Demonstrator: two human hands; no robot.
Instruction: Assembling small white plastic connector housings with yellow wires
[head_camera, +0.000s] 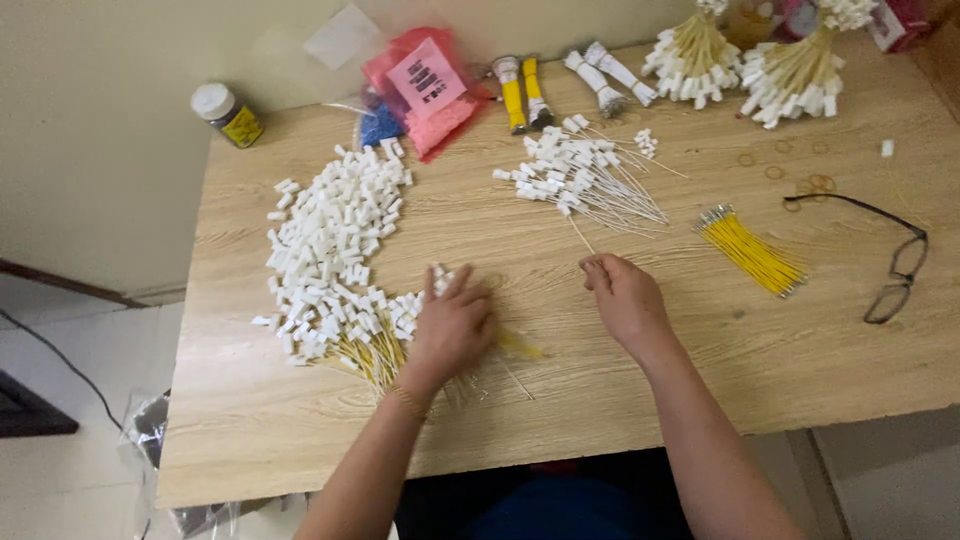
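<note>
- Beside the white connector pile (335, 235), the left hand (452, 325) is laid flat, fingers spread, over yellow wires (372, 352).
- A thin wire (580, 235) is pinched by the right hand (622, 297).
- Beyond the pile, finished bundles (745, 62) are stacked; many loose connectors seem left.

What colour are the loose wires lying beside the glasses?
Yellow wires with silvery metal tips, seen in the head view.
</note>
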